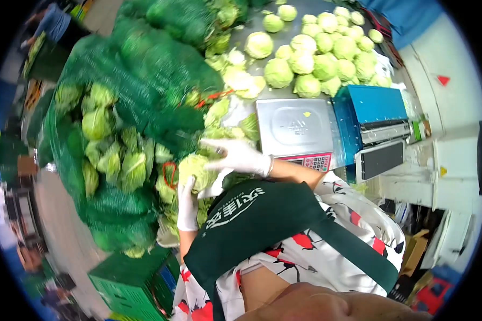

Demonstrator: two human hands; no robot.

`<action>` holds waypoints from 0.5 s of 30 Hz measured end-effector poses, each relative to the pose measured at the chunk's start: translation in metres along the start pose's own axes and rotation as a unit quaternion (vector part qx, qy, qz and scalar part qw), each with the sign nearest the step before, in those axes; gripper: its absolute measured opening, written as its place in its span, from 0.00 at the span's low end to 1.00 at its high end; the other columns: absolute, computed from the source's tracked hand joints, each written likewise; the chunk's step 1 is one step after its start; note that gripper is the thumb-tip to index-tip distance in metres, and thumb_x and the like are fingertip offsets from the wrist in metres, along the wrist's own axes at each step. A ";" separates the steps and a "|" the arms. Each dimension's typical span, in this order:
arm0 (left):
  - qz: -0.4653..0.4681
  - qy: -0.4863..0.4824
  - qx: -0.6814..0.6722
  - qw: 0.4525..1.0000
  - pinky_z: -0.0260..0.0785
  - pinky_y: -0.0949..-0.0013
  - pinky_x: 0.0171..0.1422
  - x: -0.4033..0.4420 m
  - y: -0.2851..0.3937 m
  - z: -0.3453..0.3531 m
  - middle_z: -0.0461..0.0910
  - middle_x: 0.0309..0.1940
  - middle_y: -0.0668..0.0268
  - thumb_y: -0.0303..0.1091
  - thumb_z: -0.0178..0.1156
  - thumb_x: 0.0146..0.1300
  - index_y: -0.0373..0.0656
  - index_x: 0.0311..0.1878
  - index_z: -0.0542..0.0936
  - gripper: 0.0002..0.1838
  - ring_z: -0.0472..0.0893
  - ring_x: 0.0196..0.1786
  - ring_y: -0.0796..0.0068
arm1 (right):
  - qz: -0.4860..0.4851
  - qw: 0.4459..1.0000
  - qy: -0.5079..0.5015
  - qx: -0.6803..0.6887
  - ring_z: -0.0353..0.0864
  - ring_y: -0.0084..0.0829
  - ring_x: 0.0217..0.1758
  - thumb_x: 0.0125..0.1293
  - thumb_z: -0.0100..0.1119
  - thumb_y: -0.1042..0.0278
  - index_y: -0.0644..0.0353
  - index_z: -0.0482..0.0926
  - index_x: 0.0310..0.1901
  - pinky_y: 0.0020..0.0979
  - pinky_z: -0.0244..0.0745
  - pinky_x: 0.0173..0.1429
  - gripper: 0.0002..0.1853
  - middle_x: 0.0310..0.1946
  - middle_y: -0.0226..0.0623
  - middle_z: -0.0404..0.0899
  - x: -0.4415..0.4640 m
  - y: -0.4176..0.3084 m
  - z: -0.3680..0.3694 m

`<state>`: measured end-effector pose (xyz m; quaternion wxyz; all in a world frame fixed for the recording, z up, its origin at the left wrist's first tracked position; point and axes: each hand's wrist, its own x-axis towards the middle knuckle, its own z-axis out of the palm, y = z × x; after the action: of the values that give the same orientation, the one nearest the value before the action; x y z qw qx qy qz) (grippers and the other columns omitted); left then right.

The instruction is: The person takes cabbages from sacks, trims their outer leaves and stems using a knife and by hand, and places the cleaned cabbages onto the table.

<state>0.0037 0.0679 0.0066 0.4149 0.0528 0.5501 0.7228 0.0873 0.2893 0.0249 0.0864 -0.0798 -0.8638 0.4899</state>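
A pale green cabbage (pixel 195 172) sits in front of my apron, among loose outer leaves. My left hand (pixel 187 207), in a white glove, cups its lower side with the fingers along it. My right hand (pixel 240 157), also gloved, is at the cabbage's upper right. Its fingers are stretched out and spread, and the thumb side is against or very near the cabbage. Loose cabbage leaves (pixel 216 113) lie just beyond the right hand. A silver-topped weighing scale (pixel 294 127) stands to the right of that hand.
Large green mesh sacks (pixel 160 64) of cabbages fill the left side. Trimmed cabbages (pixel 326 67) are heaped on the metal table at upper right. A blue box-like unit (pixel 377 101) stands beside the scale. A green plastic crate (pixel 128 283) is at lower left. Another person (pixel 53 24) is at far upper left.
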 end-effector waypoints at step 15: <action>0.037 -0.081 0.107 0.990 0.76 0.63 0.59 0.024 0.035 0.062 0.67 0.69 0.52 0.38 0.55 0.72 0.39 0.77 0.58 0.34 0.76 0.63 0.60 | 0.270 0.887 0.329 0.179 0.78 0.25 0.17 0.59 0.71 0.57 0.62 0.76 0.48 0.25 0.68 0.15 0.22 0.23 0.32 0.79 0.001 0.068 -0.223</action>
<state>0.0024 0.1289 0.0508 0.4229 0.1757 0.5865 0.6681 0.1408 0.5099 0.0787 0.2434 -0.4497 -0.6284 0.5862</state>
